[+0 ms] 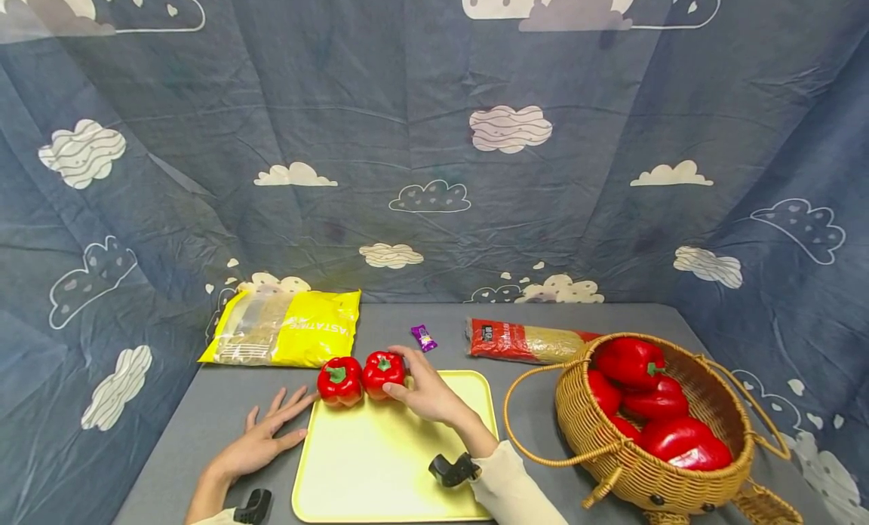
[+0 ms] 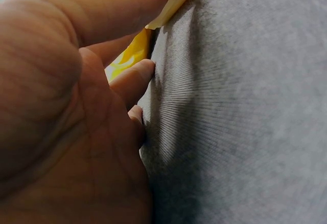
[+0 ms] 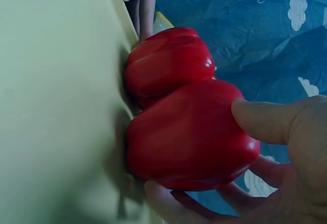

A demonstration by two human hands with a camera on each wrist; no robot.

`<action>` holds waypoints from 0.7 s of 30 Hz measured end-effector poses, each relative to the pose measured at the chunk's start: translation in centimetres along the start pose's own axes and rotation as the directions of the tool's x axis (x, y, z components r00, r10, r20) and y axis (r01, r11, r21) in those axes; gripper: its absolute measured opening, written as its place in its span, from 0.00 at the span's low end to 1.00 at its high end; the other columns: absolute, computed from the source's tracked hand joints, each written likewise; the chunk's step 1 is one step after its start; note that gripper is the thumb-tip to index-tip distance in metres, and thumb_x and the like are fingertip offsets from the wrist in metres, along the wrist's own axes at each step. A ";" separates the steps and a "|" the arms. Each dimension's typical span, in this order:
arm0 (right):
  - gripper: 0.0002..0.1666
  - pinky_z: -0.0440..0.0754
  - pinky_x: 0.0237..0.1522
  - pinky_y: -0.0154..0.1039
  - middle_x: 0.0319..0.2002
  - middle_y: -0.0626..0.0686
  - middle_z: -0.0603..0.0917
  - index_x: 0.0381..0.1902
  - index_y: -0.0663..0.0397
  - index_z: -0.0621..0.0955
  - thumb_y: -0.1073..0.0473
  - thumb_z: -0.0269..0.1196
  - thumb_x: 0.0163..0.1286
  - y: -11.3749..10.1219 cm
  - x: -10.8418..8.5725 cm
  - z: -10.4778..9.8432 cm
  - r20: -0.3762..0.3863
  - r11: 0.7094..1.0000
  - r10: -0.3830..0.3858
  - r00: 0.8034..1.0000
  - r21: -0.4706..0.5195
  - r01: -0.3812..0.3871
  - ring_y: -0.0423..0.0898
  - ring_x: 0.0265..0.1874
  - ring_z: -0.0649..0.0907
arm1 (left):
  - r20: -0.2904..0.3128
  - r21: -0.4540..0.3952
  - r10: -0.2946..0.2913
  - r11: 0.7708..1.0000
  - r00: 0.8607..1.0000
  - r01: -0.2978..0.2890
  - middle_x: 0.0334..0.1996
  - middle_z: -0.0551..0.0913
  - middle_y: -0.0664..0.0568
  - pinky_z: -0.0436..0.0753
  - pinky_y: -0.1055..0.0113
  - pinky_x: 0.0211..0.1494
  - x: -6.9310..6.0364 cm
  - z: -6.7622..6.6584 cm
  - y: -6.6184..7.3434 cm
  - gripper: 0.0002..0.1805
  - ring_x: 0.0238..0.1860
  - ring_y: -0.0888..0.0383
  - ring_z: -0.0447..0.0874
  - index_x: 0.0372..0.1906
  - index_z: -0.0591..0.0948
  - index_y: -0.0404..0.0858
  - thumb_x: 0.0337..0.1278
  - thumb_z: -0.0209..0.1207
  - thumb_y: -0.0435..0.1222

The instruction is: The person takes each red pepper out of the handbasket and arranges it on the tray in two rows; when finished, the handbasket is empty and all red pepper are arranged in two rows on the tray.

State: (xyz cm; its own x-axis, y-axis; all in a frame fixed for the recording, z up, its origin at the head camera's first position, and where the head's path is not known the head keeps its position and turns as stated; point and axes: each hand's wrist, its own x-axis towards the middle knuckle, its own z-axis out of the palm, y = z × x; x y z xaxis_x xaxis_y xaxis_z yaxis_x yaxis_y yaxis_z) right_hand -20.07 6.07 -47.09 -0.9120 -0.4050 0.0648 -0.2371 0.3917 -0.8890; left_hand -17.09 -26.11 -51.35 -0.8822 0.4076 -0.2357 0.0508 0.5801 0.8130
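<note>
Two red bell peppers stand side by side at the far left of a pale yellow tray [image 1: 380, 465]. My right hand [image 1: 431, 389] grips the right bell pepper [image 1: 380, 382] from its right side. In the right wrist view the thumb and fingers lie around that pepper, which touches the left bell pepper [image 3: 168, 63]. At the tray's left edge is my left hand [image 1: 261, 438], its fingers spread on the grey table. The left thumb [image 2: 122, 9] touches the tray's rim in the left wrist view.
A wicker basket [image 1: 577, 427] with several red peppers stands at the right. Behind the tray lie a yellow pasta bag [image 1: 319, 325], a small purple wrapped candy [image 1: 424, 338] and a red-ended pack of noodles [image 1: 526, 342]. A cloud-patterned curtain [image 1: 434, 148] hangs behind.
</note>
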 end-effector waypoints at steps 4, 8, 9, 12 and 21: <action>0.35 0.74 0.64 0.62 0.64 0.63 0.70 0.73 0.57 0.65 0.58 0.64 0.72 0.0 0.1 0.0 0.010 1.000 0.005 1.000 0.006 -0.005 0.61 0.61 0.77 | 0.003 -0.001 -0.006 1.000 1.000 0.006 0.81 0.45 0.38 0.15 0.28 0.66 0.1 0.0 -0.1 0.35 0.78 0.32 0.19 0.78 0.63 0.44 0.71 0.57 0.45; 0.35 0.74 0.64 0.62 0.64 0.64 0.69 0.73 0.58 0.65 0.58 0.63 0.72 -0.1 0.1 0.0 0.013 1.000 0.007 1.000 0.010 -0.007 0.61 0.61 0.77 | 0.004 -0.002 -0.007 1.000 1.000 0.007 0.81 0.45 0.38 0.15 0.28 0.66 0.1 0.0 -0.1 0.35 0.78 0.32 0.19 0.78 0.63 0.44 0.71 0.57 0.45; 0.35 0.74 0.64 0.62 0.64 0.64 0.69 0.73 0.58 0.65 0.59 0.63 0.72 -0.1 0.1 0.0 0.012 1.000 0.007 1.000 0.011 -0.007 0.62 0.61 0.77 | 0.003 -0.001 -0.006 1.000 1.000 0.006 0.81 0.45 0.38 0.15 0.28 0.66 0.2 0.0 -0.2 0.35 0.78 0.32 0.19 0.78 0.63 0.44 0.71 0.57 0.45; 0.36 0.73 0.64 0.63 0.64 0.64 0.69 0.73 0.59 0.65 0.59 0.63 0.72 -0.1 0.1 0.0 0.012 1.000 0.011 1.000 0.012 -0.011 0.62 0.62 0.76 | 0.002 -0.001 0.000 1.000 1.000 0.000 0.81 0.45 0.38 0.15 0.28 0.65 0.2 0.0 -0.2 0.34 0.78 0.32 0.19 0.78 0.63 0.44 0.71 0.57 0.45; 0.37 0.73 0.64 0.65 0.69 0.63 0.66 0.74 0.55 0.65 0.56 0.64 0.71 -0.3 -0.1 -0.3 0.007 1.000 0.018 1.000 -0.010 -0.018 0.63 0.64 0.75 | 0.002 -0.009 -0.012 1.000 1.000 0.012 0.81 0.45 0.39 0.15 0.28 0.65 0.1 0.0 -0.1 0.35 0.78 0.32 0.20 0.78 0.63 0.44 0.71 0.58 0.45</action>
State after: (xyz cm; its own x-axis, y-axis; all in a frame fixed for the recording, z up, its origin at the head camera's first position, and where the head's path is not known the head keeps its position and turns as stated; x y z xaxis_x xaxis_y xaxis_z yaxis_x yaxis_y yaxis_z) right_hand -20.02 6.23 -46.68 -0.9139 -0.4034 0.0456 -0.2239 0.4072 -0.8855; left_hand -17.22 -26.14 -51.49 -0.8820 0.4017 -0.2463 0.0360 0.5787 0.8147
